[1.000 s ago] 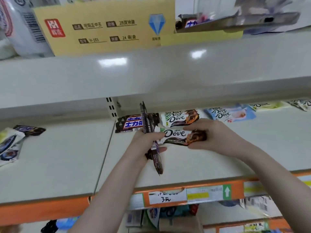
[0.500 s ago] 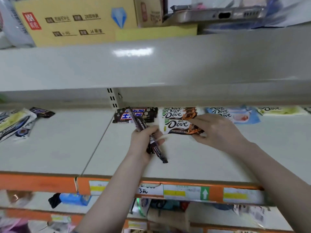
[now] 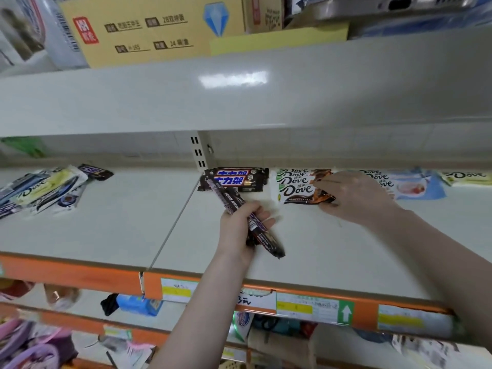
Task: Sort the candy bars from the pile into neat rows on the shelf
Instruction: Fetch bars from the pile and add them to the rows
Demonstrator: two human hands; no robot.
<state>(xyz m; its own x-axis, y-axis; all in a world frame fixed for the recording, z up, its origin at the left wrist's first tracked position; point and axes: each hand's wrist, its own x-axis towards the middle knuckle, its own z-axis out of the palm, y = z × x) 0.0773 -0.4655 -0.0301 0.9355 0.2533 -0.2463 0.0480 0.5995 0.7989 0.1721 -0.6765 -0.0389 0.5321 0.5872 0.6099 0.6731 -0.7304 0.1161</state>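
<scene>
left hand (image 3: 239, 225) around dark bar (image 3: 245, 214) angled back-left; right hand (image 3: 356, 195) flat on dove bar (image 3: 295, 191)

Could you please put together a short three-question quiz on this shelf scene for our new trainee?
1. True or false: the left hand grips a dark candy bar.
2. Which wrapper does the right hand touch: (a) the blue-lettered bars, (b) the front brown Dove bar, (c) the blue Dove bar?
3. On which side of the shelf does the unsorted pile lie?

Key
1. True.
2. b; the fingers rest on its right end.
3. The left, beyond the seam between shelf boards.
</scene>
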